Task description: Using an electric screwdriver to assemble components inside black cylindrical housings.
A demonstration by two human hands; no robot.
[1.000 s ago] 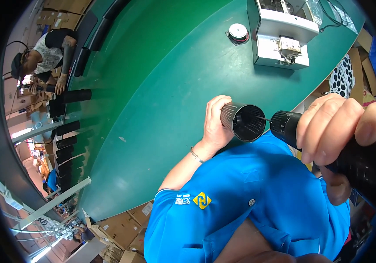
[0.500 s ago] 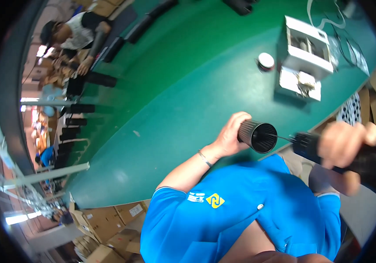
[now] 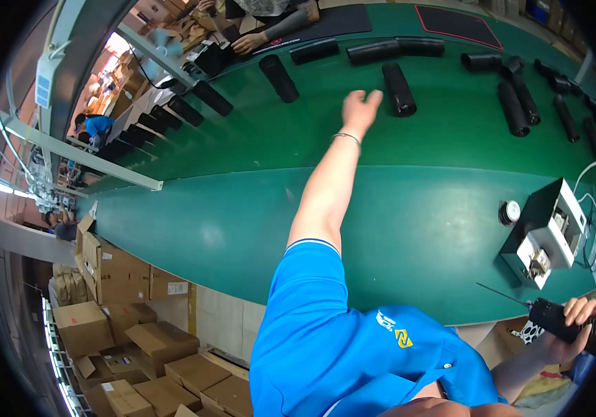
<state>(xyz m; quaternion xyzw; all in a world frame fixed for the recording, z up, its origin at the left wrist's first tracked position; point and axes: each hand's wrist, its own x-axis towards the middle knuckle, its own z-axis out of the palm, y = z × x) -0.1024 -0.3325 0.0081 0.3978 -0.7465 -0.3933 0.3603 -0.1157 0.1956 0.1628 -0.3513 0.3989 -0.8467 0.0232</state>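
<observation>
Left hand gapes near a black cylindrical tube; right hand grips a black long-bitted driver by the green worktop's near edge.

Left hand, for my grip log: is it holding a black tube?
No, the left hand is empty, with a gap between it and the nearest black tube.

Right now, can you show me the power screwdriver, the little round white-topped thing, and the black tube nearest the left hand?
Power screwdriver (image 3: 548, 316): head view, on its black body.
Round white-topped thing (image 3: 512, 210): head view, on its white face.
Black tube (image 3: 398, 86): head view, on the middle of its side.
</observation>
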